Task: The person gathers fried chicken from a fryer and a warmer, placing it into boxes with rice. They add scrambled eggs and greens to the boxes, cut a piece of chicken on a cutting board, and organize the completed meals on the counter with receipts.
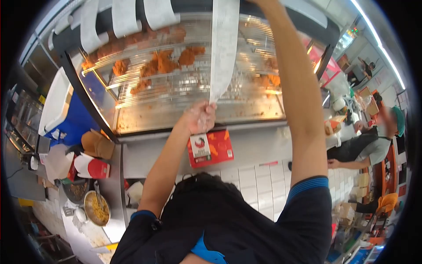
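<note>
One paper strip (224, 53) runs to twelve o'clock from my left hand (202, 118), which pinches its lower end; a sharp tug could tear it. My right hand (263, 1), near one, is cropped: I can't tell its grip. The red box (213, 152) at six could fall if its unclear support slips.

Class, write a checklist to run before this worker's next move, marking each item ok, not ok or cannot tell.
1. Left hand on long paper slip: ok, gripping its lower end.
2. Right hand fully in view: not ok, cut off by the top edge.
3. Writing on slip readable: not ok, too faint.
4. Red box held by left hand: cannot tell.
5. Fried pieces inside display cabinet: ok, several show.
</note>
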A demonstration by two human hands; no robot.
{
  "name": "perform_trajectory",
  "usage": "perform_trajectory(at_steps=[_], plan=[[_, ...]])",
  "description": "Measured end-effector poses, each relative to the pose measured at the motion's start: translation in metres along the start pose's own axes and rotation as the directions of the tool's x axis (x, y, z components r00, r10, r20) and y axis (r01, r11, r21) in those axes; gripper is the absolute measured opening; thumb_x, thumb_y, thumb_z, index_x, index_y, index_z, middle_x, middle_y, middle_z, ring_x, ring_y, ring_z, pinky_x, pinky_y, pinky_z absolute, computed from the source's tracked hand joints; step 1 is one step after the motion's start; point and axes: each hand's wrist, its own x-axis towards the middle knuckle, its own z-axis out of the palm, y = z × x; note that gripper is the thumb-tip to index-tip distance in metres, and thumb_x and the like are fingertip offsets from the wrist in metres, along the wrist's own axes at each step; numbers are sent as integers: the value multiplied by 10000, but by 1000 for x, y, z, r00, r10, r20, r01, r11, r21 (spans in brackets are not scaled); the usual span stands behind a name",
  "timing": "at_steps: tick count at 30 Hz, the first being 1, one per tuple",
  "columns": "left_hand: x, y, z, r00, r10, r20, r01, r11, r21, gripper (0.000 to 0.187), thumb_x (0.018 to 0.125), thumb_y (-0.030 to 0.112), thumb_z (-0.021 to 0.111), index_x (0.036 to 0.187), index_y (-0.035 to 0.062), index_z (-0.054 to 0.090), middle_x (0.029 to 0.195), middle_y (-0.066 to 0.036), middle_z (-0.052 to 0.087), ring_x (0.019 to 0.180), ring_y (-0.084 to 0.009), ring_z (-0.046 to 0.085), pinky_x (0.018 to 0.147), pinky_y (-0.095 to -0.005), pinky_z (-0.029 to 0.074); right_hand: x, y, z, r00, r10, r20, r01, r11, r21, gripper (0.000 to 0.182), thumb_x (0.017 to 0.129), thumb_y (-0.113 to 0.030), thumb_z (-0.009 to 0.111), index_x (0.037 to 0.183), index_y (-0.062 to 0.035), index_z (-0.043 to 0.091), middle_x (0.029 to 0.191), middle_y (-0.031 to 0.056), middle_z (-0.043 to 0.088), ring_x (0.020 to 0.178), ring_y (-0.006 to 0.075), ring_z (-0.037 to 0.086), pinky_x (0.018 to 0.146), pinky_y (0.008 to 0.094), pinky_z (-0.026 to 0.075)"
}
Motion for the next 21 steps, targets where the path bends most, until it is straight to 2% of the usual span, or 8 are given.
perform_trajectory(at_steps=[2, 5, 9, 11, 15, 17, 20, 21], plan=[[1, 4, -4, 1000, -8, 21, 8, 1000, 8, 174, 896, 288, 547, 870, 116, 554, 620, 92, 508, 486, -86, 435, 440, -268, 365, -4, -8, -12, 998, 65, 15, -66, 993, 102, 217, 874, -107, 471, 918, 37, 627, 942, 241, 624, 934, 396, 587, 871, 501, 446], [1, 10, -9, 999, -34, 29, 34, 999, -33, 162, 905, 288, 545, 876, 130, 556, 637, 86, 523, 506, -93, 433, 458, -280, 361, -7, -5, -9, 999, -31, -10, 31, 999, 26, 181, 855, -104, 479, 922, 7, 606, 926, 216, 613, 929, 371, 572, 866, 485, 437], [1, 13, -18, 998, -41, 48, 44, 997, -61, 138, 915, 263, 533, 885, 130, 555, 657, 71, 537, 527, -99, 436, 484, -278, 363, -2, -12, -25, 991, 13, -135, -5, 998, 57, 181, 841, -105, 484, 948, -8, 592, 908, 203, 600, 946, 366, 558, 894, 475, 426], [0, 12, -17, 999, -41, 36, 44, 996, -83, 142, 915, 256, 527, 890, 119, 551, 661, 68, 532, 527, -99, 431, 490, -274, 367, -3, -7, -13, 999, -23, 34, 22, 999, 38, 173, 837, -91, 489, 944, -6, 594, 920, 206, 604, 959, 364, 560, 894, 470, 429], [0, 10, -14, 998, -39, 42, 42, 996, -75, 139, 913, 255, 533, 891, 118, 550, 664, 72, 528, 524, -95, 429, 485, -270, 362, -4, -2, -15, 997, -40, -67, 46, 994, 95, 179, 828, -89, 503, 941, 11, 599, 941, 217, 613, 962, 367, 575, 878, 464, 446], [1, 8, -13, 999, -37, 29, 40, 994, -103, 138, 907, 256, 545, 894, 119, 551, 668, 75, 524, 523, -90, 427, 475, -270, 359, 0, 0, -26, 962, 76, 261, -91, 995, 47, 209, 826, -92, 511, 971, 28, 602, 951, 220, 629, 937, 379, 600, 842, 472, 468], [8, -1, 1, 996, -51, 77, 56, 996, -71, 148, 907, 263, 557, 901, 115, 550, 673, 74, 524, 521, -90, 418, 474, -271, 366, -17, 32, -25, 973, 56, 223, -31, 993, -115, 248, 831, -93, 510, 1028, 24, 604, 953, 215, 643, 901, 389, 619, 814, 483, 483], [12, -5, 8, 994, -73, 78, 80, 993, -85, 164, 918, 281, 551, 906, 117, 545, 669, 75, 518, 516, -92, 414, 474, -276, 376, -24, 42, -22, 973, 49, 224, -25, 994, -107, 248, 831, -93, 510, 1028, 24, 604, 953, 215, 643, 901, 389, 619, 814, 483, 483]])
